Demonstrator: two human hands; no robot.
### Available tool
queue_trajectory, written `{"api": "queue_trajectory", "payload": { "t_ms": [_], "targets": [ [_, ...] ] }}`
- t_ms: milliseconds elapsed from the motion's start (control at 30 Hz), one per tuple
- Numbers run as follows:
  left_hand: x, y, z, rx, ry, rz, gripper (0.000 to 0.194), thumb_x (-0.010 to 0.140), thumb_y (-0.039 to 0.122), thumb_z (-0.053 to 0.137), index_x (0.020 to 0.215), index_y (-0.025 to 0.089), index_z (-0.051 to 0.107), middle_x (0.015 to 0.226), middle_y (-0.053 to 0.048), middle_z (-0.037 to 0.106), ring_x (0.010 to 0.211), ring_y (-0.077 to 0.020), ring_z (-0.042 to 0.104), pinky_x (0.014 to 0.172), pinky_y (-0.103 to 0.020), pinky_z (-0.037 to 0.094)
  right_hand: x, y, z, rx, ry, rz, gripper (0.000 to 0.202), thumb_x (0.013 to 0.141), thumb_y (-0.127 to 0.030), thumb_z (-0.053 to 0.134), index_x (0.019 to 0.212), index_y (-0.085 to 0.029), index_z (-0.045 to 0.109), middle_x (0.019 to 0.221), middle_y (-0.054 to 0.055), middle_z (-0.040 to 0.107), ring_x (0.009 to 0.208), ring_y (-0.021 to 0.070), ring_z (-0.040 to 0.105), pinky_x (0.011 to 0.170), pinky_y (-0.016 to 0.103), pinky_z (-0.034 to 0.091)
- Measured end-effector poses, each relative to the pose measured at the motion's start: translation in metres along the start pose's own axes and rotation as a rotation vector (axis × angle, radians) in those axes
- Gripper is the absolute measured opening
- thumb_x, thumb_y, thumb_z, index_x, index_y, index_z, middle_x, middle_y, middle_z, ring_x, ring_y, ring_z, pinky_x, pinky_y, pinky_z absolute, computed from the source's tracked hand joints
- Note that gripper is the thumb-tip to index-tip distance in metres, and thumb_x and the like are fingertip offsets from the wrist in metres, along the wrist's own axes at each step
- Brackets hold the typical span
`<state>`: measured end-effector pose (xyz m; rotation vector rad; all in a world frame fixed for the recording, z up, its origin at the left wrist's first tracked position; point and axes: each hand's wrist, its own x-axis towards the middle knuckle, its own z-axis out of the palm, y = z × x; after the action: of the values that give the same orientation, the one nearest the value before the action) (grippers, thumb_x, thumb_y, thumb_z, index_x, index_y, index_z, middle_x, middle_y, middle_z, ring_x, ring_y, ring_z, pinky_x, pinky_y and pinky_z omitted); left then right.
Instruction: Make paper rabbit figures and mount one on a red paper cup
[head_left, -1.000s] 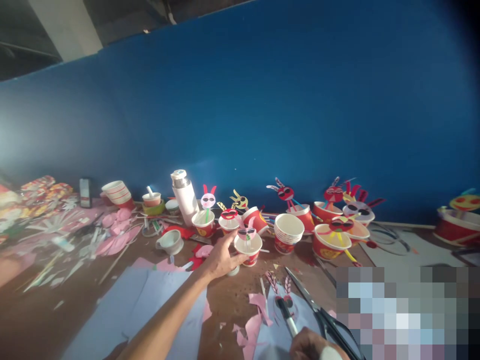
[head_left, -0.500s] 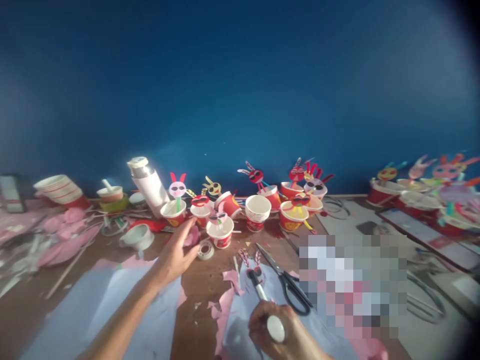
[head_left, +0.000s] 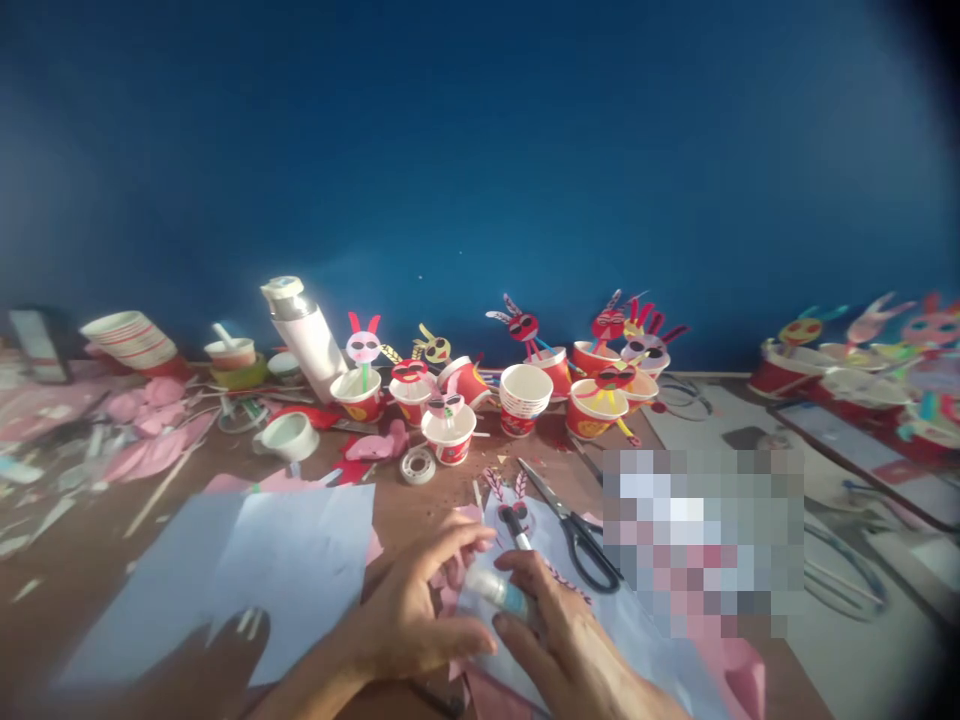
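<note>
My right hand point(head_left: 559, 630) grips a small clear glue bottle point(head_left: 499, 590) with a blue label, lying sideways above the papers. My left hand point(head_left: 420, 600) is beside the bottle's whitish end, thumb and fingers apart, with no clear contact. Just beyond my right fingers is a black-and-white marker point(head_left: 517, 530); its lower end is hidden. The marker's black end overlaps a pink paper bunny face point(head_left: 523, 512) with patterned ears, on a pale sheet point(head_left: 637, 640). To the right of it lie black-handled scissors point(head_left: 589, 550), blades pointing away.
Red-and-white paper cups with paper bunny figures stand along the wall, around a stack of cups point(head_left: 525, 395). A tape roll point(head_left: 418, 465), a white mug point(head_left: 289, 437) and a thermos point(head_left: 304, 335) stand left of centre. A large pale sheet point(head_left: 225, 580) covers the left front; pink scraps lie around.
My left hand has come back from near the tape roll and pink paper to the glue bottle. My right hand has turned the bottle sideways. The view has shifted slightly.
</note>
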<state>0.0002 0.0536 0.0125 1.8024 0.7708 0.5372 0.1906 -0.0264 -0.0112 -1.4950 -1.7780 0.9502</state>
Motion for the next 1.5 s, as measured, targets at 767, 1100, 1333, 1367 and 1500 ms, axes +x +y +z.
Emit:
{"api": "queue_trajectory", "payload": {
  "t_ms": [767, 1100, 1333, 1367, 1500],
  "targets": [
    [0.011, -0.057, -0.007, -0.766, 0.206, -0.138, 0.026, 0.080, 0.037, 0.060, 0.094, 0.018, 0.048, 0.070, 0.000, 0.060, 0.049, -0.0113, 0.054, 0.048, -0.023, 0.041, 0.023, 0.047, -0.009, -0.759, 0.298, -0.237, 0.014, 0.084, -0.034, 0.052, 0.085, -0.021, 0.055, 0.058, 0.000, 0.060, 0.050, 0.0173, 0.057, 0.055, 0.029, 0.036],
    [0.010, -0.056, -0.007, -1.079, 0.210, -0.180, 0.028, 0.077, 0.021, 0.041, 0.104, 0.017, 0.049, 0.061, -0.002, 0.060, 0.045, -0.0155, 0.054, 0.042, -0.023, 0.039, 0.015, 0.035, -0.014, -0.438, 0.276, -0.191, 0.022, 0.086, -0.024, 0.046, 0.105, -0.019, 0.057, 0.063, 0.001, 0.065, 0.056, 0.0164, 0.060, 0.056, 0.027, 0.045],
    [0.016, -0.047, -0.015, -1.065, 0.294, -0.161, 0.024, 0.072, 0.018, 0.044, 0.095, 0.018, 0.051, 0.061, 0.003, 0.049, 0.037, -0.0076, 0.037, 0.036, -0.020, 0.032, 0.014, 0.031, -0.024, -0.049, 0.390, 0.017, 0.033, 0.086, -0.033, 0.049, 0.116, -0.019, 0.051, 0.070, -0.001, 0.058, 0.058, 0.0127, 0.057, 0.051, 0.020, 0.048],
    [0.016, -0.047, -0.016, -1.046, 0.313, -0.145, 0.024, 0.072, 0.018, 0.044, 0.095, 0.018, 0.051, 0.062, 0.003, 0.048, 0.038, -0.0077, 0.037, 0.038, -0.020, 0.032, 0.013, 0.030, -0.022, -0.042, 0.364, 0.016, 0.032, 0.086, -0.032, 0.048, 0.115, -0.020, 0.050, 0.069, -0.002, 0.057, 0.058, 0.0127, 0.056, 0.047, 0.019, 0.046],
    [0.018, -0.044, -0.021, -0.953, 0.443, -0.053, 0.025, 0.070, 0.021, 0.045, 0.093, 0.018, 0.053, 0.062, 0.003, 0.046, 0.048, -0.0096, 0.040, 0.048, -0.023, 0.036, 0.009, 0.024, -0.010, -0.058, 0.179, -0.003, 0.028, 0.088, -0.030, 0.045, 0.114, -0.021, 0.051, 0.065, -0.003, 0.055, 0.055, 0.0127, 0.055, 0.045, 0.019, 0.044]
  ]
}}
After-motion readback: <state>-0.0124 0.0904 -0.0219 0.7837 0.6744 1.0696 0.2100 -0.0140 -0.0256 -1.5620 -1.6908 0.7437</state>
